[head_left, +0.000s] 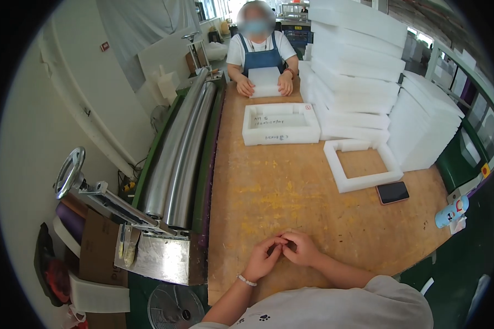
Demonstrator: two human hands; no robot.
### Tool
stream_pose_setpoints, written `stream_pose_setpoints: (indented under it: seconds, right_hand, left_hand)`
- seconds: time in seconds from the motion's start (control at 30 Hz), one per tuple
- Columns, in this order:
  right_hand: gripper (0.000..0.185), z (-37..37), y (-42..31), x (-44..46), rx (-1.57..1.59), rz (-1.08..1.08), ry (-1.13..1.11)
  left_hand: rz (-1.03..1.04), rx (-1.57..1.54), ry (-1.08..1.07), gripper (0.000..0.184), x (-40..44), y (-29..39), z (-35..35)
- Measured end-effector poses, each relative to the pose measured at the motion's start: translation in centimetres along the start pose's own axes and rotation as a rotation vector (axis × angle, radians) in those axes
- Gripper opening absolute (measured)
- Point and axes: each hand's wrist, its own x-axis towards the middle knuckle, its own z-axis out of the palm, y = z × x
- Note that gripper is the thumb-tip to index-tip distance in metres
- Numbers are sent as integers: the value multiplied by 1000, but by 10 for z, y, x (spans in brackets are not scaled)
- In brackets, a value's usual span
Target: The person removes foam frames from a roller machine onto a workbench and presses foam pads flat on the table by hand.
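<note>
My left hand (262, 259), with a pale bead bracelet at its wrist, rests on the wooden table (274, 186) near the front edge. Its fingers curl and meet those of my right hand (302, 249). Both sets of fingers are pressed together, and nothing shows between them. Farther up the table lie a white foam frame (339, 178) and a black phone (393, 192). A thick foam box (281, 137) with handwriting on it stands beyond, apart from my hands.
Across the table a co-worker (263, 52) holds a white foam block (264, 82). Tall stacks of foam sheets (362, 66) stand at the right. A roller machine (184, 148) with a handwheel (70, 172) runs along the left edge. A blue bottle (451, 212) sits at the right edge.
</note>
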Motion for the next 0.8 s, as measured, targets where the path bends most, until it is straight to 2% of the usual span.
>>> stream_pose_setpoints:
  seconds: [0.13,0.2,0.23,0.27,0.3,0.37,0.47,0.53,0.57,0.7,0.8]
  right_hand:
    - [28,-15,7,-2,23,72,-132]
    - [37,-16,15,3,417,292,-58]
    - [43,-25,8,11,437,329,-43]
    - [49,-40,-1,19,446,374,1]
    - [58,-55,-2,23,342,302,-2]
    - [63,-83,-3,34,202,341,63]
    - [63,-116,1,45,262,287,108]
    - [63,-132,-1,42,456,438,316]
    - [63,-135,2,37,452,451,319]
    - [59,-161,26,28,413,546,470]
    - [52,-161,37,22,398,496,488]
  left_hand:
    - [-91,-173,44,23,5,-3,8]
    - [-76,-95,75,26,5,21,2]
    - [-82,-80,106,31,5,31,-2]
    - [-87,-73,106,36,10,36,-2]
    - [-115,-84,83,36,14,37,-1]
    - [-25,-241,178,46,33,38,-2]
    - [-60,-307,228,49,72,48,-3]
    - [-129,-372,276,52,84,50,-2]
    - [-141,-379,272,52,85,48,0]
    - [-366,-987,219,51,120,39,0]
    - [-361,-1014,179,51,139,28,-1]
